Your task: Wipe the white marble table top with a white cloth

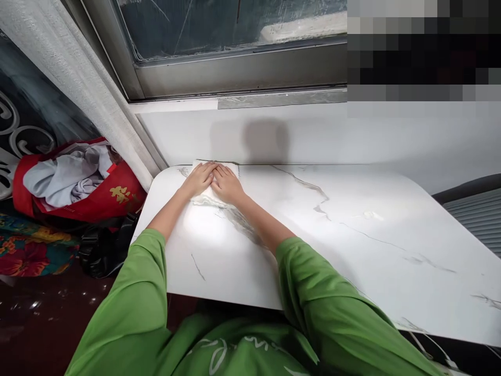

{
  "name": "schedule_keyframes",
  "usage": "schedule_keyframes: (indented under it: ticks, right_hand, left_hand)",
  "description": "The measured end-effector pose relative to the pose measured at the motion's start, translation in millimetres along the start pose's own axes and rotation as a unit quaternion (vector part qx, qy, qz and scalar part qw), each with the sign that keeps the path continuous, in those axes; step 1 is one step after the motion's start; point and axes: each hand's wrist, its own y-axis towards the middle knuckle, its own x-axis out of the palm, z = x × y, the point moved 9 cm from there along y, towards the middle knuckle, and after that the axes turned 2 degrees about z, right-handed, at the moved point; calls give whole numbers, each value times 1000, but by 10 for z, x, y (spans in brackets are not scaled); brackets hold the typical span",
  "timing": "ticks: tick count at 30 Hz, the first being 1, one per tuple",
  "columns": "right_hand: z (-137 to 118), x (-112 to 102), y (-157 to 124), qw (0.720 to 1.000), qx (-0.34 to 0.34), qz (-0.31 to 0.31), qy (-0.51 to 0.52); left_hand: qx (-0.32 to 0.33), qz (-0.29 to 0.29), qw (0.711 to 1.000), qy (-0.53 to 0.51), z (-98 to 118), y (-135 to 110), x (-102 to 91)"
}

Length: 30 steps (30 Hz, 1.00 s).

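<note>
A white cloth [207, 198] lies flat on the white marble-patterned table [313, 250], close to the wall at the far left part of the top. My left hand [199, 179] rests on it with the palm down and the fingers stretched out. Beside it, my right hand [226, 183] presses on the same cloth, its fingers also extended. The fingertips of both hands meet or overlap slightly. Much of the cloth is covered by the hands; its front and back edges show.
Behind the table are a white wall [183, 133] and a metal-framed window [242, 70]. To the left stands a red bag [117, 183] holding pale fabric, with a black bag [99, 250] below. A grey ribbed object [475, 214] sits at the right. White cables [434, 344] hang under the front edge.
</note>
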Motion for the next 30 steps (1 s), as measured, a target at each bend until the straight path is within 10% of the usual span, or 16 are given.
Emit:
schedule_keyframes:
  ticks: [7, 21, 25, 30]
  right_hand:
    - [-115, 37, -29, 1000, -19, -14, -3]
    - [-1948, 67, -1010, 986, -156, -25, 52]
    - [-1946, 207, -721, 987, -131, -58, 71]
    - [-1359, 396, -23, 996, 21, -58, 69]
  left_hand:
    - [29, -27, 999, 37, 5, -190, 21]
    - [29, -36, 999, 6, 246, -2196, -588]
    - [20, -27, 999, -17, -6, -2086, -609]
    - [-16, 20, 999, -26, -483, -1360, -522]
